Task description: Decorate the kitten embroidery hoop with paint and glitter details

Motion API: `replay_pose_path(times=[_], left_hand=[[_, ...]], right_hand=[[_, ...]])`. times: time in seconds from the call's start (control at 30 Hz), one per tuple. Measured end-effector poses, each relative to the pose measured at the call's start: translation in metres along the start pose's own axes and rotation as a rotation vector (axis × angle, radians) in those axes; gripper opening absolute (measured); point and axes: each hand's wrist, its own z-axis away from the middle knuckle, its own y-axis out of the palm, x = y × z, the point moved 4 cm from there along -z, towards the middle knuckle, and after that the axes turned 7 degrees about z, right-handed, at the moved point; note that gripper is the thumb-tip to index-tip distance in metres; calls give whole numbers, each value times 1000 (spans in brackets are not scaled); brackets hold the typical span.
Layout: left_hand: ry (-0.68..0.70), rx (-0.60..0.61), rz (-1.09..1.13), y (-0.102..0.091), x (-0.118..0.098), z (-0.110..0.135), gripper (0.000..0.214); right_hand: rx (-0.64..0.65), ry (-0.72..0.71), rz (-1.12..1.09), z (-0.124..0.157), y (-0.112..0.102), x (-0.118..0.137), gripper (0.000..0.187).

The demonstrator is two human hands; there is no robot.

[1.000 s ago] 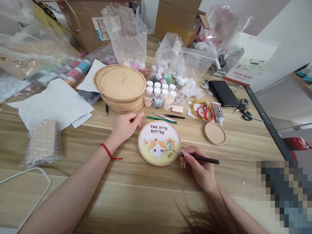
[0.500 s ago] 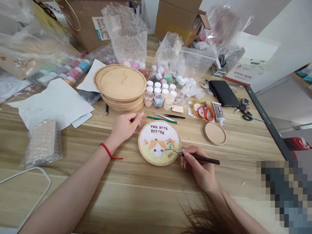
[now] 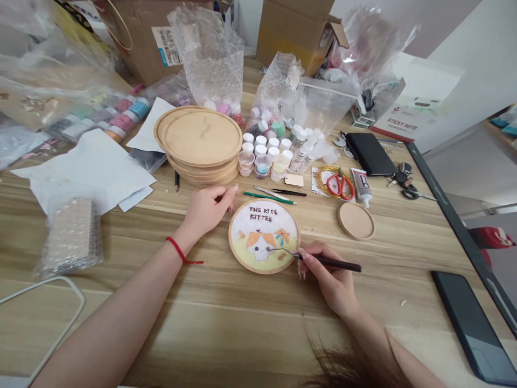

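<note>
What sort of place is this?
Probably a small handicraft workspace: a stack of round wooden trays, rows of small white-lidded jars, and a round kitten picture in a wooden frame under the right hand.

One round wooden-framed kitten picture (image 3: 264, 237). Over it: one black-handled spatula (image 3: 331, 262), in one right hand (image 3: 329, 277). Beside it: one left hand (image 3: 204, 213). Beyond it: one stack of wooden trays (image 3: 202, 137), one pencil (image 3: 176, 181), three slim tools (image 3: 269, 198). Right of it: one round wooden coaster (image 3: 356, 221), one red-handled scissors (image 3: 340, 184), one glue tube (image 3: 361, 186), one black notebook (image 3: 369, 153), one phone (image 3: 472, 323).
</note>
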Motion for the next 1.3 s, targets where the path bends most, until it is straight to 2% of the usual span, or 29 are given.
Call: replay_pose_path(times=[0.9,1.17,1.3], left_hand=[[8,-5,-4,0,0,0,50],[3,-1,-7,0,0,0,50],[-4,4,2,0,2,0,50]], right_hand=[[22,-37,55,0,2,2,13],[4,-12,17,0,0,-1,12],[-40,-5,-101,-3,-3,-5,13]])
